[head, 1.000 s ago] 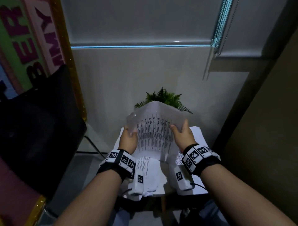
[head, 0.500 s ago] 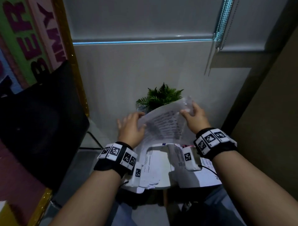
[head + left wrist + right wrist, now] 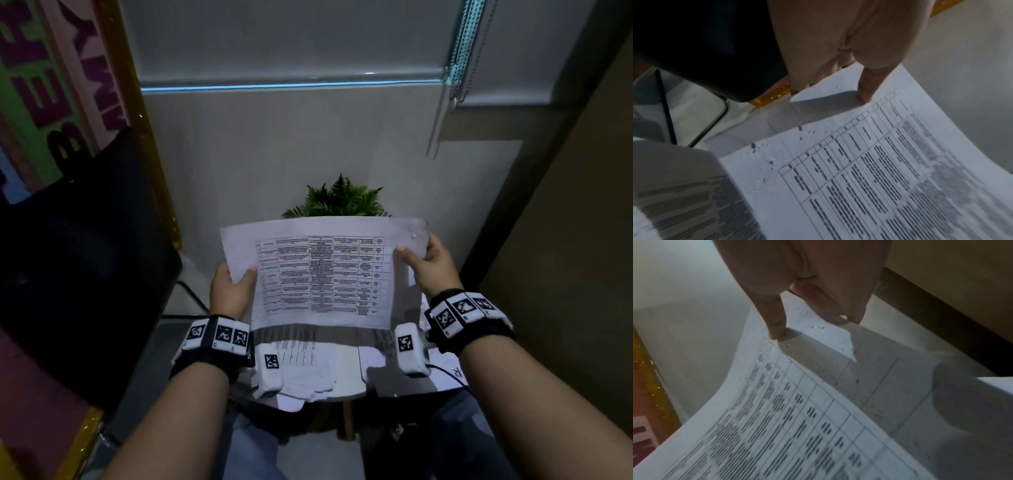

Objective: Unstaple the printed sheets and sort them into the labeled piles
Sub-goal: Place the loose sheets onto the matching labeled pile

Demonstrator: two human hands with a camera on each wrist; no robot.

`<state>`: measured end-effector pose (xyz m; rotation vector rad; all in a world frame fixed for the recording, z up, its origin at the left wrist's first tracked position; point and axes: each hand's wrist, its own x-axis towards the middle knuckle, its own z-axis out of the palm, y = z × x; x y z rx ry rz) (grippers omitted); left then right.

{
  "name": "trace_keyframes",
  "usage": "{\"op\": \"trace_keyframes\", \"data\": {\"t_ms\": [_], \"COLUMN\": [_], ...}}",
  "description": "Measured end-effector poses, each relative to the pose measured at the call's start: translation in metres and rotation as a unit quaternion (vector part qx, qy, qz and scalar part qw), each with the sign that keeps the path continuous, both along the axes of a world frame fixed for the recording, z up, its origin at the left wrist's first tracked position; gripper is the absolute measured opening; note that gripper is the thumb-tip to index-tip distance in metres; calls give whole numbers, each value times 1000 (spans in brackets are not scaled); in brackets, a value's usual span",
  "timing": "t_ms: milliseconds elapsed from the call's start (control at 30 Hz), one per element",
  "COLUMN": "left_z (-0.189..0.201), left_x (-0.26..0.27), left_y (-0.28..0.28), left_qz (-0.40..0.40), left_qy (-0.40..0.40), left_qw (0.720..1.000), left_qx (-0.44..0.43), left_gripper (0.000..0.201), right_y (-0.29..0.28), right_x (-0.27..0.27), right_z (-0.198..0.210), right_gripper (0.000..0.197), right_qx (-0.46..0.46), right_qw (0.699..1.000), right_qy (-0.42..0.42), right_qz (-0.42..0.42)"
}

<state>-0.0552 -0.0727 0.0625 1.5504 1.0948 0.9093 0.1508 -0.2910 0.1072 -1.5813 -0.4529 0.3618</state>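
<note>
Hands pinch printed sheet: left hand, right hand; staple unclear.

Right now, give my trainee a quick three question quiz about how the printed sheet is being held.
1. True or false: only the left hand holds the printed sheet.
2. What is printed on the sheet? A) a photo B) a table of text C) nothing
3. What green thing shows just beyond the sheet's far edge?

Key:
1. False; the right hand grips the opposite edge.
2. B.
3. A fern-like plant.
</note>
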Motion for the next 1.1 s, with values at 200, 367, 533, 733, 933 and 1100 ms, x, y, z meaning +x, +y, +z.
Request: {"op": "trace_keyframes", "data": {"t_ms": [200, 367, 533, 733, 933, 1100], "left_z": [-25, -55, -54, -46, -21, 7], "left_x": [3, 13, 19, 15, 22, 68], "left_y": [-19, -33, -28, -10, 0, -33], "left_qz": [15, -13, 26, 36, 64, -251], "left_qy": [-29, 64, 86, 114, 239, 282], "left_qw": [999, 996, 993, 989, 961, 876], "left_qx": [-15, -55, -74, -85, 121, 301], "left_gripper": [31, 24, 29, 31, 75, 46], "right_y": [10, 19, 22, 19, 20, 36], "right_x": [-6, -8, -1, 6, 4, -4], "right_z": [-39, -70, -78, -79, -74, -71], "right_gripper": [40, 24, 28, 38, 36, 40], "right_qx": [-48, -253, -266, -272, -271, -265], "right_qw": [997, 967, 964, 962, 956, 950], "right_qy": [34, 15, 11, 4, 7, -6], "right_qz": [-49, -10, -26, 9, 111, 166]}}
